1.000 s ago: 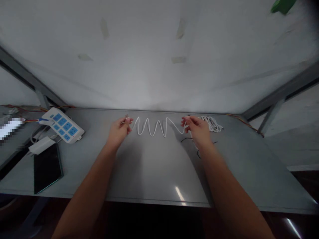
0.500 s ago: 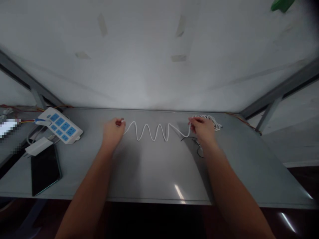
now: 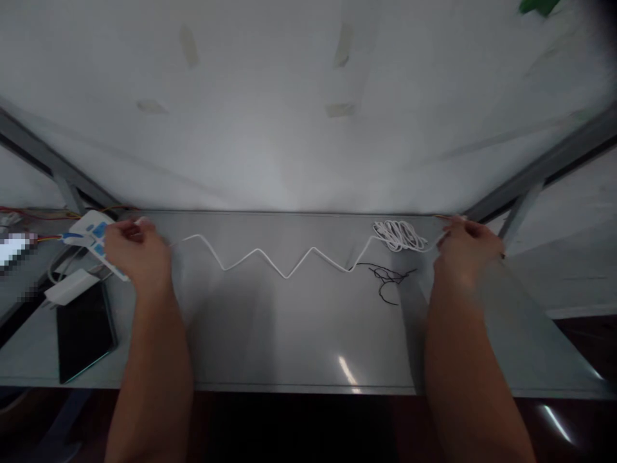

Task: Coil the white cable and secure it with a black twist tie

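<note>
A white cord [image 3: 286, 276] runs in a wide zigzag across the grey table, stretched between my two hands. Its left end goes to my left hand [image 3: 139, 247], whose fingers pinch it in front of the power strip [image 3: 87, 226]. My right hand [image 3: 466, 247] pinches the other end near the back right of the table. Close to that hand lies a loose bundle of white cord [image 3: 399, 235], which the stretched piece passes. Nearer to me is a small tangle of thin black string [image 3: 388, 276], touched by neither hand.
At the left lie a dark tablet [image 3: 85, 334] and a white charger [image 3: 72, 287] beside the power strip. A pale wall [image 3: 270, 141] with bits of tape rises behind the table [image 3: 308, 341]. Metal frame bars [image 3: 520, 199] stand at both sides.
My hands have moved far apart, left to the left and right to the right. The zigzag cord has been pulled longer and flatter. The white bundle and black string are now uncovered.
</note>
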`<state>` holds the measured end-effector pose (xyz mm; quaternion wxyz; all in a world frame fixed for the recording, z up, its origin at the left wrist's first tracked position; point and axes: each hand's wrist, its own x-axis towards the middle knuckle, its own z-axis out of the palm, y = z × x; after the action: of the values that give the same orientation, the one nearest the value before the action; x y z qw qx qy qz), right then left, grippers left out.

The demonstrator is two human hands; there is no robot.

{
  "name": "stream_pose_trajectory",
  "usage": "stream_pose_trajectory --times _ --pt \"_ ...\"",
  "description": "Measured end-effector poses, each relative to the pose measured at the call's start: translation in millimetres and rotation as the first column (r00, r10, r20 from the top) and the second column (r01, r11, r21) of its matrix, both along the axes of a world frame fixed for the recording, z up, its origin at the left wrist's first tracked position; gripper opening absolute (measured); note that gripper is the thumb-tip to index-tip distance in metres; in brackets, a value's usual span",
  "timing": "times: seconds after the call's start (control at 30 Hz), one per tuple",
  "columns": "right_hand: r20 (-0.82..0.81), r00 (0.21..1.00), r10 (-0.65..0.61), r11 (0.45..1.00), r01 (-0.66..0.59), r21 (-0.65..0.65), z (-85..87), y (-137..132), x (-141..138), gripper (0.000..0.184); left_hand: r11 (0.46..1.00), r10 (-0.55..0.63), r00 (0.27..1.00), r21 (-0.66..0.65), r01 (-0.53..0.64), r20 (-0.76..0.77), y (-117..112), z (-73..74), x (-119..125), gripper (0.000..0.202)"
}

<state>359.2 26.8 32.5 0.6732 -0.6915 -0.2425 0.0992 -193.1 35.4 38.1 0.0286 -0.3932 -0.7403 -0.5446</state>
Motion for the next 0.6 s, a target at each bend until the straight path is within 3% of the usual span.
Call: stream_pose_trajectory --times 0.03,0.1,0.17,0.27,0.4,0.6 --pt "-0.002 0.998 0.061 0.997 -0.061 0.055 1.7 1 -16 0.014 0.997 -0.062 0.993 0.043 0.057 0.104 3 -0.3 14 0.021" --pt "0.003 0.948 0.317 0.941 -0.315 0.123 3.6 2 -55 0.012 0.947 -0.321 0.929 0.071 0.314 0.183 5 -1.0 48 0.026" --pt "0.044 0.858 0.511 0.849 -0.512 0.131 2.5 -1 -92 0.018 0.877 -0.479 0.863 0.062 0.476 0.158 -1 -1.7 83 0.029" --pt "0.069 0.691 0.719 0.692 -0.722 0.023 -3.5 -11 -134 0.023 0.781 -0.623 0.78 -0.002 0.624 0.053 -18 -3.2 125 0.025" --pt "0.073 0.516 0.853 0.521 -0.848 -0.095 -9.9 -26 -159 0.02 0.616 -0.786 0.617 -0.039 0.787 0.044 -36 -10.0 151 0.021" --pt "0.213 0.367 0.906 0.403 -0.901 -0.162 -7.6 -32 -166 0.01 0.403 -0.885 0.392 -0.008 0.915 0.25 -35 -15.9 156 0.023"
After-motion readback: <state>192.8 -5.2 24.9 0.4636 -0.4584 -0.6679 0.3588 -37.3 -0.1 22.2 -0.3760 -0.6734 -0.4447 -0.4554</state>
